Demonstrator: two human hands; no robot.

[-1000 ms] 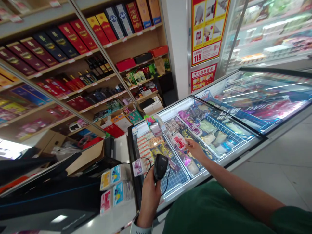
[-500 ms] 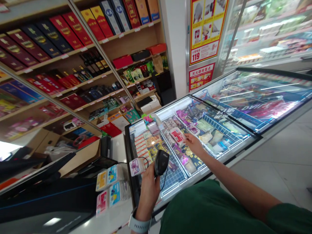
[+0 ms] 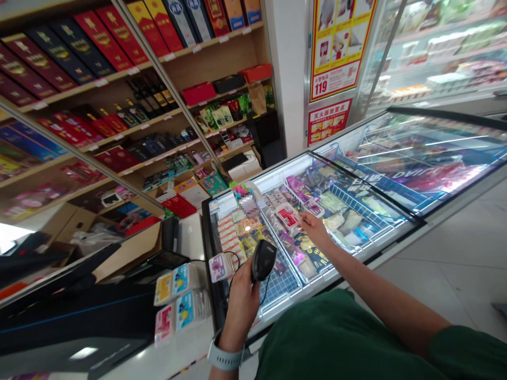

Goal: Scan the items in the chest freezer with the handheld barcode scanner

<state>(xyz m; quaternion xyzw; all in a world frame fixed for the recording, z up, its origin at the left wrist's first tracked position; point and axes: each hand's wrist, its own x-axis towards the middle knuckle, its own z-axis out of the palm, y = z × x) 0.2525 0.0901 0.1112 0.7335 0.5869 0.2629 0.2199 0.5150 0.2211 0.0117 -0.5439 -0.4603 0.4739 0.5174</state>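
My left hand is wrapped round a black handheld scanner, whose cable hangs down beside it. Between the fingers of my right hand is the edge of a flat pack with a red and white label, held over the glass-topped freezer. Left of the scanner, a pack with a purple label lies at the freezer's edge. Stacks of packs with blue labels, a yellow label and a red label stand on the white counter.
Shelves with boxes and bottles rise behind. Colourful bagged goods are on the freezer's far left corner. Black equipment and an open carton stand at left. A refrigerated display is at upper right.
The view has shifted slightly. My left hand and the scanner sit a little higher in view; the red-labelled pack stays in my right hand, almost unmoved.
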